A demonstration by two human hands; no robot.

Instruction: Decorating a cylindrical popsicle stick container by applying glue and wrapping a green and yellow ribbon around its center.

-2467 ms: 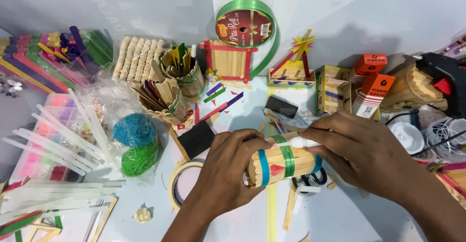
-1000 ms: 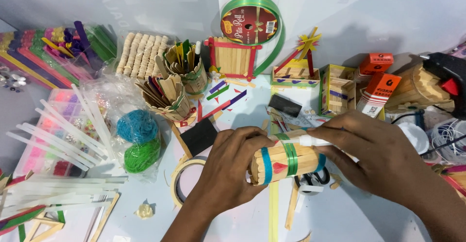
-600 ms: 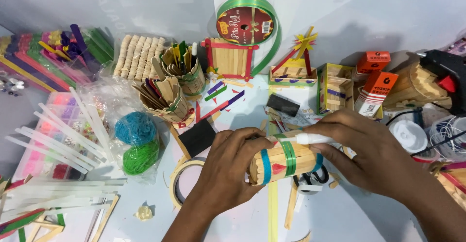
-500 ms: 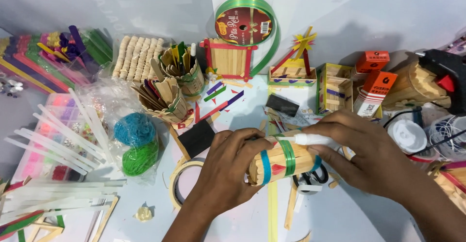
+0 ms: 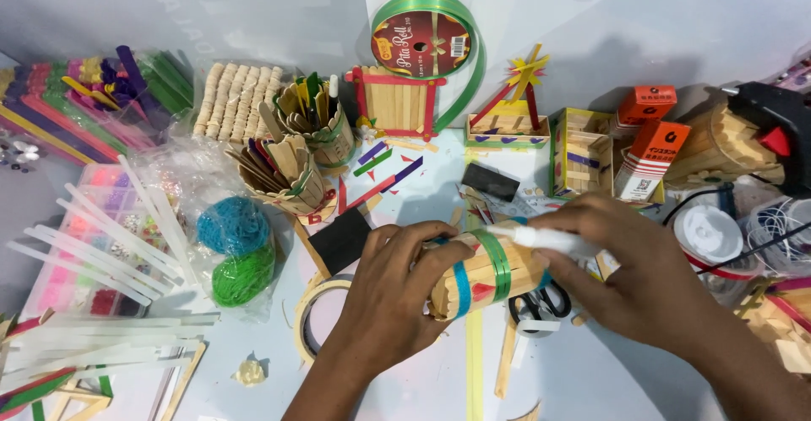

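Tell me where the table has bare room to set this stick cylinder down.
Barest patch: near edge, right of the yellow strip, below the scissors. Smaller gap between the tape roll and the left hand. Crowded along the back, the left side and beside the glue gun.

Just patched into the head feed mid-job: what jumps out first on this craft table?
Dead centre, the left hand steadies a small barrel of wooden sticks banded in blue and green, while the right hand presses a white tube against its top. Behind, a big green ribbon spool leans on the wall. At the left edge lie coloured craft sticks and clear glue sticks.
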